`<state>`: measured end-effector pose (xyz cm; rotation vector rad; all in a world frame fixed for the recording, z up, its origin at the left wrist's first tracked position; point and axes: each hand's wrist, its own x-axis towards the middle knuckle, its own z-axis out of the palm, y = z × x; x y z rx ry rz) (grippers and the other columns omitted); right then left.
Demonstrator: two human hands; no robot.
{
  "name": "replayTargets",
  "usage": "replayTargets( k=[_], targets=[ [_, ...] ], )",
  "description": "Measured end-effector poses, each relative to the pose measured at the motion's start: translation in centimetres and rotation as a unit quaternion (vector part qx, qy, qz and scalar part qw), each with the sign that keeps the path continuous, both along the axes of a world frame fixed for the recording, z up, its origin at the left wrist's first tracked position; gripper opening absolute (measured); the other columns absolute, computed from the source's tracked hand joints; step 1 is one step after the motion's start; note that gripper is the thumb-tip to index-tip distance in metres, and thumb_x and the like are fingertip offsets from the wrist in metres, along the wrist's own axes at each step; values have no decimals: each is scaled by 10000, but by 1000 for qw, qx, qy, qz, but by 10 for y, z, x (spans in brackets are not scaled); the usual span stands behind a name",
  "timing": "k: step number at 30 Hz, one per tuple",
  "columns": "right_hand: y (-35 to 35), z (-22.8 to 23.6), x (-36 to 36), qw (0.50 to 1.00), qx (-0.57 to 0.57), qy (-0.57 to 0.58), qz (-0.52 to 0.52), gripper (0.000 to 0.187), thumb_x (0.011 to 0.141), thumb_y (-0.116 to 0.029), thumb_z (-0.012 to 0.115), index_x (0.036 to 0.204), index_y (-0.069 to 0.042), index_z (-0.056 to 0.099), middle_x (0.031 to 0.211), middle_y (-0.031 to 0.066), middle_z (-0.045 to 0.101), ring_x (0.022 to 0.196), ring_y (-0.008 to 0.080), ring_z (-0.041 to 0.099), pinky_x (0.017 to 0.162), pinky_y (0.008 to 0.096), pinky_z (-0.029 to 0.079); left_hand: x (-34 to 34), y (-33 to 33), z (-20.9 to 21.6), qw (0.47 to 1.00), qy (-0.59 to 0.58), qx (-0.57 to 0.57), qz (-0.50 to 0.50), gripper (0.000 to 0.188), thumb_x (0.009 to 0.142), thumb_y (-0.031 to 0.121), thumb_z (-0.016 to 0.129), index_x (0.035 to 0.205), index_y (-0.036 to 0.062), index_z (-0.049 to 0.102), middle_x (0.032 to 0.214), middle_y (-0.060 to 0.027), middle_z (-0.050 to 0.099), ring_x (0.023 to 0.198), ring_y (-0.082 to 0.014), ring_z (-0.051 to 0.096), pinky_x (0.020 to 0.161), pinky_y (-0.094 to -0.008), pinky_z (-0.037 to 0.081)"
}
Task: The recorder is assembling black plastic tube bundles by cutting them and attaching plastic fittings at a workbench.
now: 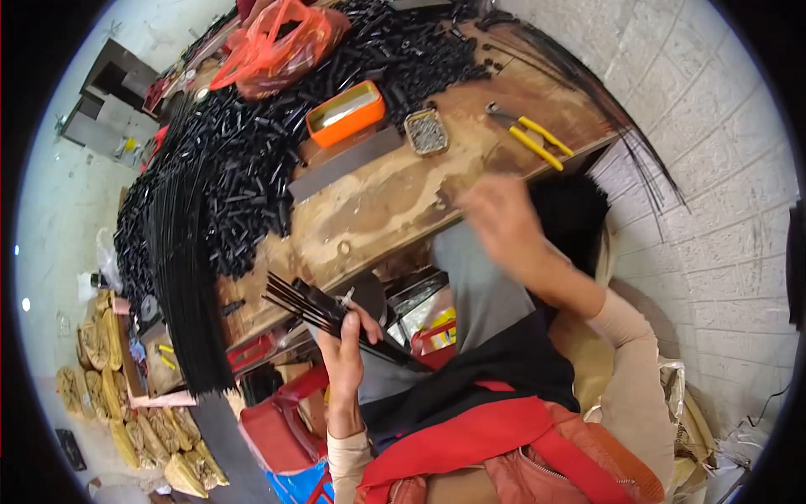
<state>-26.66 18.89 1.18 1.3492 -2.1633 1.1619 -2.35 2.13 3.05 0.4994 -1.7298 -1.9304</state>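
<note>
Bundle in Left Hand; Large Supply of Loose Parts on Table

The left hand [342, 346], lower centre of the frame, is closed around several thin black rods and a thicker black tube [312, 296]. The rod ends fan out toward the upper left. A small pale piece shows near the thumb; its kind cannot be determined.

The right hand [504, 220], right of centre, is raised near the front edge of the table [374, 228]. It is blurred; whether it holds anything, and how far its fingers are spread, cannot be told.

Progress: judged partial. Only the left-hand group is visibly being handled. Whether its rods and tube are joined cannot be confirmed.

Remaining stock: a broad heap of short black tubes [243, 181] covers the upper left of the table. A long bundle of black strands [180, 294] hangs over the table edge at left. Small metal parts [426, 132] fill a tin at upper centre, beside an orange box [351, 128]. Yellow-handled pliers [535, 149] lie at upper right, untouched. No separate stack of finished pieces can be identified with certainty.
</note>
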Motion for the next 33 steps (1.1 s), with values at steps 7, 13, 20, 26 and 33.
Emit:
replayTargets(
  k=[7, 13, 20, 26, 33],
  targets=[
    [29, -18, -153, 955, 214, 68, -195, 434, 825, -297, 707, 1141, -28, 578, 1084, 173, 528, 1025, 349, 497, 862, 430, 426, -23, 26, -8, 983, 55, 170, -35, 352, 939, 217, 608, 1208, 73, 434, 648, 24, 342, 536, -75, 324, 479, -231, 259],
    [37, 17, -90, 910, -84, -405, 39, 264, 995, -250, 471, 1092, -16, 543, 820, 44, 546, 769, 109, 524, 685, 234, 411, -29, 25, -6, 981, -9, 188, 39, 109, 880, 1, 605, 986, -20, 590, 628, 18, 472, 516, -62, 402, 477, -229, 309],
    [26, 39, 49, 897, 188, -269, 296, 359, 899, -69, 572, 1252, -14, 539, 926, 120, 591, 814, 280, 593, 756, 380, 479, -12, 25, -2, 984, 70, 162, -17, 340, 915, 182, 676, 1153, -46, 592, 659, 36, 477, 556, -43, 376, 509, -214, 290],
    [10, 48, 83, 936, 202, -113, 263, 558, 802, 59, 574, 1340, -72, 499, 1076, 161, 515, 991, 354, 528, 866, 422, 438, 5, 31, -3, 992, 42, 107, -45, 448, 917, 294, 676, 1210, -30, 577, 690, 56, 469, 601, -36, 397, 544, -198, 313],
    [0, 52, 92, 960, 184, 5, 211, 527, 813, 10, 612, 1325, -88, 530, 1029, 151, 518, 941, 318, 534, 839, 409, 438, 13, 36, 1, 993, 43, 95, -46, 418, 927, 264, 663, 1235, -6, 576, 686, 77, 452, 607, -27, 375, 542, -195, 302]
  ],
)
